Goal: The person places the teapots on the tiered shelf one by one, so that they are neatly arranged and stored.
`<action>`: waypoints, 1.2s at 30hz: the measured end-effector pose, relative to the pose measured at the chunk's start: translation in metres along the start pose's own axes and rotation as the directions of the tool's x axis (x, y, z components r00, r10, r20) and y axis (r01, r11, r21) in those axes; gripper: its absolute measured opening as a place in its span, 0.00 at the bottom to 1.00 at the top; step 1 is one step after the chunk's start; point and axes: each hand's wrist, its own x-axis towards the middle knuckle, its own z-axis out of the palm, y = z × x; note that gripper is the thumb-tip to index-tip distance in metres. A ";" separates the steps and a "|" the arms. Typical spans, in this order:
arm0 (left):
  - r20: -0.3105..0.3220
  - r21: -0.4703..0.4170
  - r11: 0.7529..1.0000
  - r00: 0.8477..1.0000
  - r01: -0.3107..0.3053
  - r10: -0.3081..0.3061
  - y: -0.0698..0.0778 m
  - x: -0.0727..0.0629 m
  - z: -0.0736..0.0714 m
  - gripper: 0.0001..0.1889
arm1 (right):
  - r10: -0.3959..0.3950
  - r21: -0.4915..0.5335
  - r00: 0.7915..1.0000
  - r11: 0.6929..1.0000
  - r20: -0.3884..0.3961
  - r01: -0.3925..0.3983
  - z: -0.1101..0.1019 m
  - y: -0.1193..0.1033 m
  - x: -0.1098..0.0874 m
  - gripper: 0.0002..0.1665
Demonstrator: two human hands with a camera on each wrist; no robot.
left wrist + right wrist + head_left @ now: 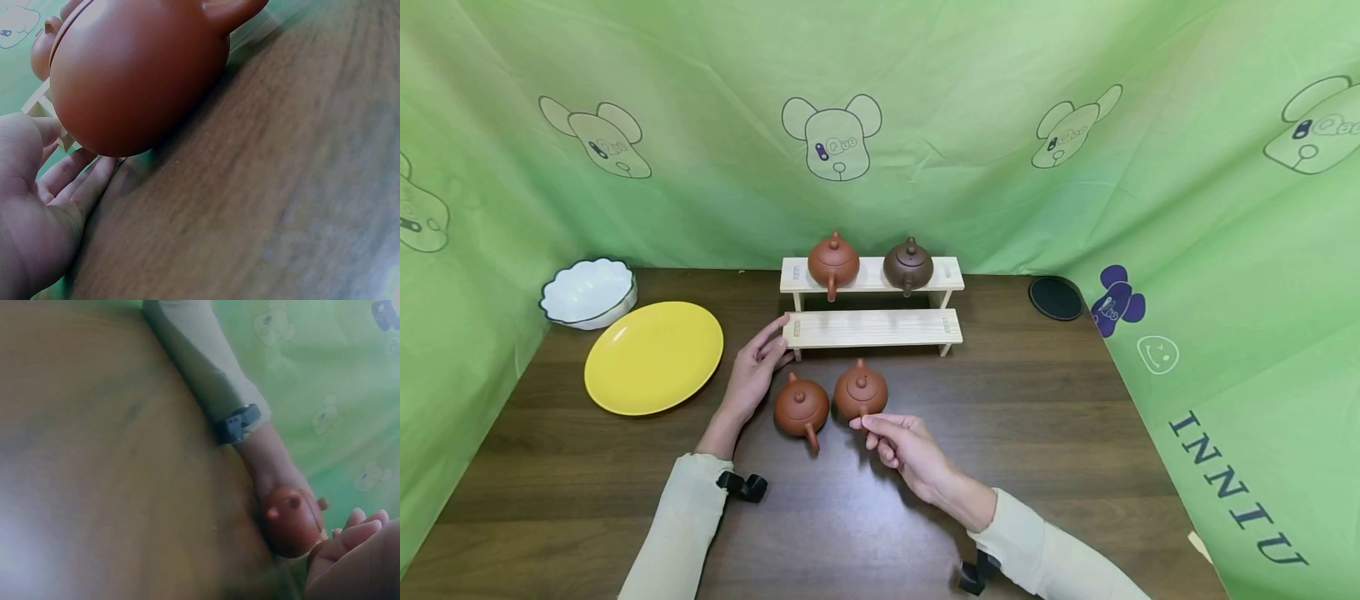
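Left hand (752, 371) touched rack (872, 328), fingers extended; right hand (912, 450) pinched teapot (861, 390) before it. Yellow plate (653, 358) lay left of rack, black disc (1056, 297) right.

A two-level wooden stand (872, 273) sits on the far side of the brown table (1037, 467) I face. Upper level: one red-brown teapot (835, 262) left, one dark teapot (909, 267) right. The left hand (752, 377) touches the stand's lower left end. The right hand (913, 450) pinches the near end of a second red-brown teapot (861, 388); a third teapot (801, 407) stands just left. Far left: yellow plate (655, 358), white bowl (589, 292). Far right: black disc (1057, 298)
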 end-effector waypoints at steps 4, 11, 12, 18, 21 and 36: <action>-0.003 -0.002 1.000 1.000 -0.001 0.001 0.000 0.000 0.000 0.26 | -0.026 0.002 1.000 1.000 -0.003 0.026 0.002 -0.009 0.002 0.11; -0.001 -0.003 1.000 1.000 -0.006 0.006 0.000 0.000 0.000 0.26 | -0.075 0.005 0.997 0.997 -0.005 0.075 0.007 -0.023 0.008 0.12; -0.001 -0.004 1.000 1.000 -0.004 0.004 0.000 0.000 0.000 0.26 | -0.082 0.010 0.997 0.997 -0.007 0.082 0.007 -0.025 0.009 0.12; -0.004 -0.001 1.000 1.000 0.001 -0.001 0.001 0.000 0.000 0.26 | -0.112 0.028 0.993 0.993 -0.038 0.113 0.010 -0.033 0.019 0.13; -0.006 0.007 1.000 1.000 0.006 -0.006 0.001 0.000 0.000 0.26 | -0.125 0.022 0.991 0.992 -0.054 0.126 0.012 -0.037 0.023 0.12; 0.000 0.000 1.000 1.000 0.005 -0.005 0.001 -0.001 0.000 0.26 | -0.184 -0.006 0.977 0.983 -0.106 0.184 0.020 -0.045 0.051 0.12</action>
